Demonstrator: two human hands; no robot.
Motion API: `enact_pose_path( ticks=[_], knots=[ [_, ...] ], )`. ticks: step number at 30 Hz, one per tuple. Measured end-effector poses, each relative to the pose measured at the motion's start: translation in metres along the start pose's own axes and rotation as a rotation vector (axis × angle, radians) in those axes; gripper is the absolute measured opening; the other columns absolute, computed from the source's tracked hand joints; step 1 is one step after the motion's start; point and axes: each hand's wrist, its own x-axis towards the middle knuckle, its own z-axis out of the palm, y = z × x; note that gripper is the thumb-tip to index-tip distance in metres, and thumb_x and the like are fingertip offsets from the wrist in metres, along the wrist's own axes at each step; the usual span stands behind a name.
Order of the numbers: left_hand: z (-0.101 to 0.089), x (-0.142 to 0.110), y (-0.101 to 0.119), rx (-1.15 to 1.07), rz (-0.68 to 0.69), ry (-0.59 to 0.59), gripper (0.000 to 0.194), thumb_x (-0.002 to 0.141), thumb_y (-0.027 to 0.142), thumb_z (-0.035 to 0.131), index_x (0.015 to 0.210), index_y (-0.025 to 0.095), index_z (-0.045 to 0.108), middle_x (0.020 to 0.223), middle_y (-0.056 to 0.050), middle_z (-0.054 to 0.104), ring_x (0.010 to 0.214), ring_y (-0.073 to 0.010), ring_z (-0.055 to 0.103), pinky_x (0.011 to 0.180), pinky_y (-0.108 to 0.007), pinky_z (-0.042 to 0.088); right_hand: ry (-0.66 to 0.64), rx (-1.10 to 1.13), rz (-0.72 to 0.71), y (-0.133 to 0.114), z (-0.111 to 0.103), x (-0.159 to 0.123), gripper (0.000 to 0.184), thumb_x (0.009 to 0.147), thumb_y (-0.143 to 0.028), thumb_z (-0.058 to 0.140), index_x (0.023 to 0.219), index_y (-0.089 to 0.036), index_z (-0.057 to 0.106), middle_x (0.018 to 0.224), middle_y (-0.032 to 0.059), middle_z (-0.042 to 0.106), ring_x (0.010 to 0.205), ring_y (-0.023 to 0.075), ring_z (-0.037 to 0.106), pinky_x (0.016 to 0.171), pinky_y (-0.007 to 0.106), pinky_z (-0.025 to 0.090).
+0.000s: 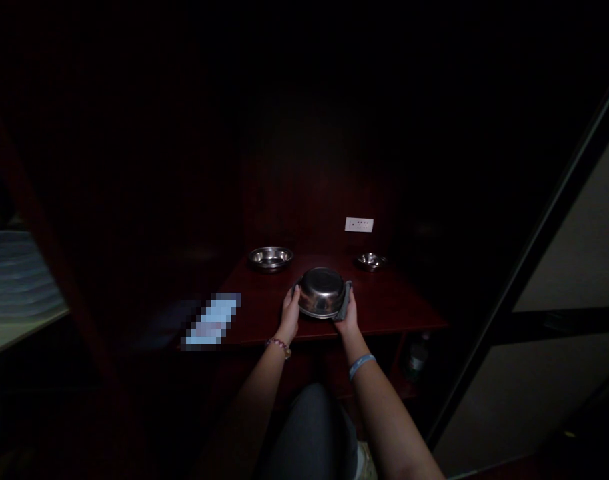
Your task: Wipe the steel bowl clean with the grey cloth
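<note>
A shiny metal bowl is held over the front of the dark red desk, its base turned up and towards me. My left hand grips the bowl's left side, fingers closed at the rim. On the right side, my right hand presses a grey cloth against the bowl; most of those fingers are hidden behind cloth and metal. Behind the left hand, a wider metal bowl rests upright on the desk. A smaller metal bowl sits at the back right.
The dark red desk has a blurred-out bright rectangle at its left front. A white power socket is on the back wall. Below, at right, a bottle stands on a shelf. My knee is under the front edge.
</note>
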Motion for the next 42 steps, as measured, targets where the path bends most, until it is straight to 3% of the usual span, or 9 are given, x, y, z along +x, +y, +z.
enact_pose_path(
  ticks=[6, 16, 21, 31, 37, 42],
  knots=[
    [-0.002, 0.001, 0.001, -0.079, -0.036, 0.043, 0.038, 0.083, 0.044, 0.078, 0.108, 0.017, 0.076, 0.128, -0.013, 0.075, 0.127, -0.0275, 0.065, 0.118, -0.044, 0.041, 0.025, 0.080, 0.073, -0.002, 0.004, -0.002, 0.039, 0.101, -0.046, 0.047, 0.094, -0.024, 0.078, 0.097, -0.0003, 0.084, 0.092, 0.0187, 0.078, 0.105, 0.039, 0.057],
    [-0.005, 0.004, -0.005, -0.063, -0.002, 0.026, 0.037, 0.086, 0.043, 0.074, 0.114, 0.018, 0.074, 0.137, -0.013, 0.071, 0.132, -0.0272, 0.062, 0.120, -0.044, 0.040, 0.022, 0.072, 0.056, 0.001, -0.002, 0.003, 0.037, 0.098, -0.049, 0.052, 0.098, -0.022, 0.078, 0.101, 0.0027, 0.083, 0.100, 0.0212, 0.076, 0.113, 0.044, 0.051],
    [-0.008, 0.008, -0.012, -0.009, 0.032, 0.067, 0.041, 0.088, 0.045, 0.073, 0.121, 0.021, 0.069, 0.144, -0.012, 0.065, 0.138, -0.0262, 0.057, 0.122, -0.044, 0.037, 0.008, 0.020, 0.017, 0.005, -0.007, 0.007, 0.045, 0.100, -0.055, 0.046, 0.104, -0.023, 0.077, 0.108, 0.0025, 0.083, 0.109, 0.0220, 0.075, 0.118, 0.046, 0.047],
    [-0.005, 0.004, -0.009, 0.079, 0.039, 0.013, 0.041, 0.092, 0.045, 0.069, 0.126, 0.021, 0.066, 0.144, -0.012, 0.065, 0.137, -0.0253, 0.058, 0.120, -0.042, 0.039, -0.085, -0.132, -0.058, 0.008, -0.011, 0.007, 0.061, 0.101, -0.065, 0.037, 0.125, -0.022, 0.072, 0.130, 0.0075, 0.076, 0.132, 0.0225, 0.065, 0.120, 0.048, 0.042],
    [-0.004, 0.005, -0.009, 0.101, 0.070, 0.051, 0.043, 0.093, 0.051, 0.066, 0.123, 0.020, 0.069, 0.140, -0.014, 0.067, 0.135, -0.0270, 0.059, 0.120, -0.043, 0.038, -0.105, -0.100, -0.048, 0.007, -0.006, 0.005, 0.056, 0.100, -0.063, 0.041, 0.121, -0.022, 0.073, 0.127, 0.0057, 0.077, 0.126, 0.0209, 0.068, 0.119, 0.046, 0.044],
    [-0.004, 0.004, -0.005, 0.079, 0.057, 0.086, 0.038, 0.092, 0.048, 0.067, 0.116, 0.019, 0.072, 0.135, -0.014, 0.071, 0.131, -0.0264, 0.062, 0.119, -0.042, 0.039, -0.036, -0.005, 0.007, 0.003, -0.001, 0.001, 0.044, 0.101, -0.053, 0.044, 0.109, -0.023, 0.076, 0.112, 0.0030, 0.082, 0.114, 0.0200, 0.074, 0.118, 0.044, 0.046]
  ],
)
